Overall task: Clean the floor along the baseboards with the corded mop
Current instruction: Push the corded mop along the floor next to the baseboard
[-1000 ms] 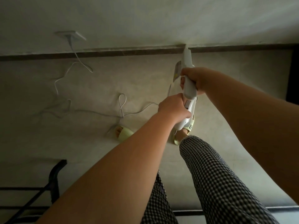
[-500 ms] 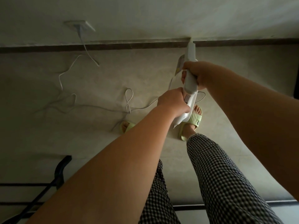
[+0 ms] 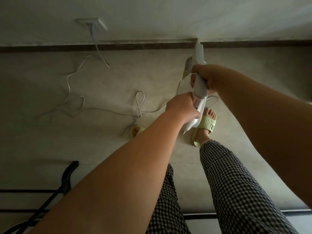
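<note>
Both hands gripped the white plastic corded mop, left hand below right hand, its far end touching the dark baseboard strip; white cord looped left of it.

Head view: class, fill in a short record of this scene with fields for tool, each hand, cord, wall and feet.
tool: white mop, reaching toward the baseboard
left hand: grips the lower handle
right hand: grips the handle further up
cord: white, looped on the floor, runs up to the socket
feet: green slippers
</note>
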Motion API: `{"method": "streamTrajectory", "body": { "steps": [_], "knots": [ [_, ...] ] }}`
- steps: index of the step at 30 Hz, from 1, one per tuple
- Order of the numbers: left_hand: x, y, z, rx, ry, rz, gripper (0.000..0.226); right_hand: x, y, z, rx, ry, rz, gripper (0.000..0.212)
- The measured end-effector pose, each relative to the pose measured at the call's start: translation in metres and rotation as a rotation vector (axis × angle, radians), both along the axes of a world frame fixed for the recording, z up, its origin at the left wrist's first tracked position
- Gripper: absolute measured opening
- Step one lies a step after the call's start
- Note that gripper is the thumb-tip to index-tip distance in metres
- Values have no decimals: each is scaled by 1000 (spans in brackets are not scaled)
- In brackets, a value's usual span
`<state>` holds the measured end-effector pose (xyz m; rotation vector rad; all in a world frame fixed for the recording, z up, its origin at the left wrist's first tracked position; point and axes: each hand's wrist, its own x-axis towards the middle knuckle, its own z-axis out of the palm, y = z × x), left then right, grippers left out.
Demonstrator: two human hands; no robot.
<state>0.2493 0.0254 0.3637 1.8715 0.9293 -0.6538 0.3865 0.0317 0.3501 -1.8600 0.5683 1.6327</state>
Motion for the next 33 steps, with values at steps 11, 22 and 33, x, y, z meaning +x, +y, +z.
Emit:
{"method": "streamTrajectory", "body": {
  "steps": [11, 22, 33],
  "knots": [
    [-18, 6, -3, 5, -20, 25, 47, -15, 8, -6, 4, -19, 43, 12],
    [-30, 15, -2, 6, -18, 31, 47, -25, 14, -16, 22, 0, 24, 7],
    [-41, 21, 0, 5, -5, 41, 46, -35, 21, -19, 22, 12, 26, 9]
  ]
}}
